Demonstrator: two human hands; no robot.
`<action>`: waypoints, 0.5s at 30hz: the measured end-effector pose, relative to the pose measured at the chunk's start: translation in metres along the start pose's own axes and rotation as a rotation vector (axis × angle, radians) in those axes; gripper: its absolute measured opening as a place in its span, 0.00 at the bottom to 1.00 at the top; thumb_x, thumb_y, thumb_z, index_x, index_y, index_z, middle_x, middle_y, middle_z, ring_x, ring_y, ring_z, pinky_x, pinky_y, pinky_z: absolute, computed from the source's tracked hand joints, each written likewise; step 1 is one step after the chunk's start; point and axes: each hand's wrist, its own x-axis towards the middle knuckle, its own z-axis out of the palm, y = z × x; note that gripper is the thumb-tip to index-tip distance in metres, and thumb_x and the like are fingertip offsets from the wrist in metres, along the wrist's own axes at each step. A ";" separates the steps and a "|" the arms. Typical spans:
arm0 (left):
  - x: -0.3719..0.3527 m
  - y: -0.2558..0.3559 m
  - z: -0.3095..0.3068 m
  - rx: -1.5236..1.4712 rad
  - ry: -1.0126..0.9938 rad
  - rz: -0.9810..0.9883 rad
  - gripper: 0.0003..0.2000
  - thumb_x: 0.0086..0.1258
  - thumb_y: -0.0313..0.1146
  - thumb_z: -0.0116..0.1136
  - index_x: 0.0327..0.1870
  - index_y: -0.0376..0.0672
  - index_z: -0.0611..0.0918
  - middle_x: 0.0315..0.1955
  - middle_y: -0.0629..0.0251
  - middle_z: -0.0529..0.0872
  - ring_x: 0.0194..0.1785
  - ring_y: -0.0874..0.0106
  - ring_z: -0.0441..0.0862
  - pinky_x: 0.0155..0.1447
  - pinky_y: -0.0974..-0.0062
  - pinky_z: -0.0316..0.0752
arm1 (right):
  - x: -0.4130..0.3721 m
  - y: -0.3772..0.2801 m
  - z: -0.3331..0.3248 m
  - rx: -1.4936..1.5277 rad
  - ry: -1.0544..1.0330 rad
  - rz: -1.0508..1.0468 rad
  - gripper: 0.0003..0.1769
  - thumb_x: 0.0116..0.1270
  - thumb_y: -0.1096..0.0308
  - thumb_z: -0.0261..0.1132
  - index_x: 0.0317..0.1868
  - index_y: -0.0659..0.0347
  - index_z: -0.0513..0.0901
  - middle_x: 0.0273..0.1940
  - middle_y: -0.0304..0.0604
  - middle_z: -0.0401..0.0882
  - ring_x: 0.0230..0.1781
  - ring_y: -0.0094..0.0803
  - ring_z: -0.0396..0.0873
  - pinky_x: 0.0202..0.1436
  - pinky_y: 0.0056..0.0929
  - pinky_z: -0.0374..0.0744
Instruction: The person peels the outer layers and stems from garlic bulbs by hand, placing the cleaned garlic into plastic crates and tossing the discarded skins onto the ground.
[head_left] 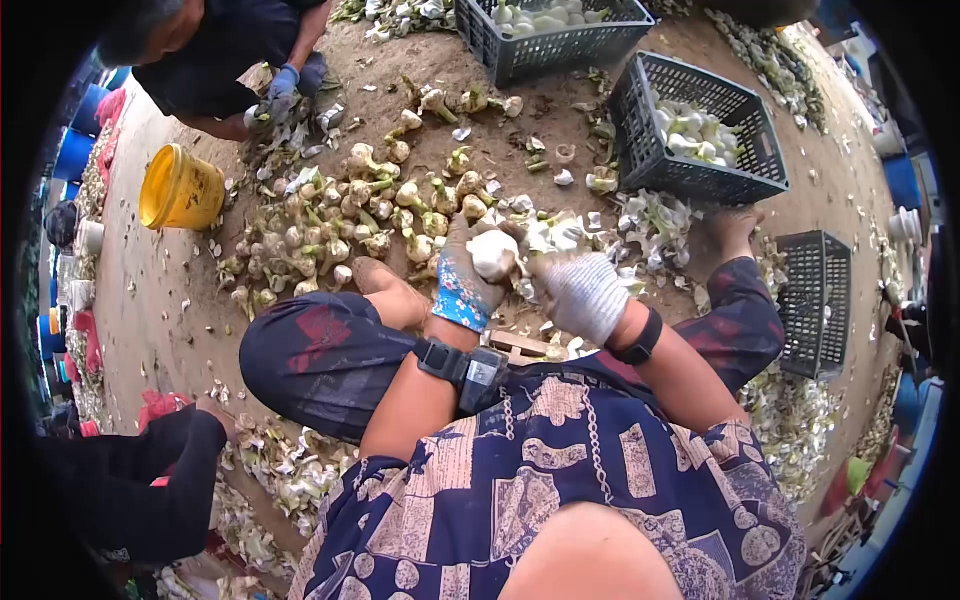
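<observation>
Head cam: L hand (474, 272) w/ garlic bulb (493, 255)

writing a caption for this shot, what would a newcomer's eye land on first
Probably the white garlic bulb at the centre, in the grip of the left hand, with the gloved right hand close beside it. Next, the bright yellow bucket on the ground at upper left, and the dark crate of pale bulbs at upper right.
</observation>
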 end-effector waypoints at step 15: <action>0.000 -0.029 0.013 0.106 0.182 0.006 0.34 0.66 0.66 0.34 0.54 0.44 0.74 0.47 0.60 0.80 0.52 0.59 0.76 0.58 0.56 0.71 | 0.016 -0.003 0.022 0.004 0.098 0.331 0.17 0.54 0.54 0.64 0.33 0.61 0.77 0.29 0.54 0.79 0.30 0.51 0.79 0.33 0.44 0.76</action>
